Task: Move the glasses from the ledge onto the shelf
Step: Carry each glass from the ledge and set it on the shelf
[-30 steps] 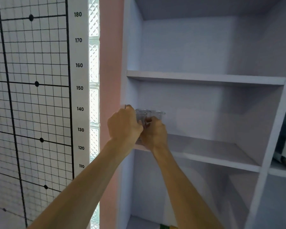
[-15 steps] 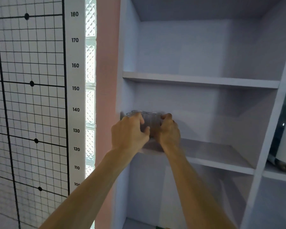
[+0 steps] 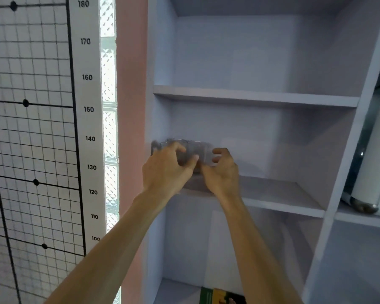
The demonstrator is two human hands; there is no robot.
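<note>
A: Item one, far left?

B: Height chart (image 3: 31, 128), wall-mounted. Black grid with dots, and a white strip of numbers running from 180 at the top down to 100.

A: Next?

B: Glass-block strip (image 3: 109, 128), narrow, upright and brightly lit. Just beside it is a pink wall section (image 3: 131, 106).

A: Then the unit?

B: Shelving unit (image 3: 160, 62), pale lilac, with open compartments. The upper board is bare where it shows.

A: Left hand?

B: Left hand (image 3: 166, 170), at the left end of the middle shelf (image 3: 272, 194). Fingers curled over the left side of the glasses (image 3: 192, 151), thumb pressed against their front. It is wrapped around them and has hold of them.

A: The glasses themselves?

B: Clear, blurred, clustered close together. I cannot tell how many. They sit between the two hands, in the middle compartment, at its left end near the side wall. Whether their bases touch the board I cannot tell, because the hands cover that part.

A: Right hand?

B: Right hand (image 3: 223, 172), on the right side of the same cluster. Fingers bent round the far side, two fingertips showing past the glass. It is partly curled and in contact with the glasses.

A: Below?

B: Green and yellow printed item (image 3: 222, 297), at the bottom edge of the lower compartment.

A: Far right?

B: White cylindrical object with a metal base (image 3: 364, 200), on the neighbouring compartment's shelf, partly cut off.
</note>
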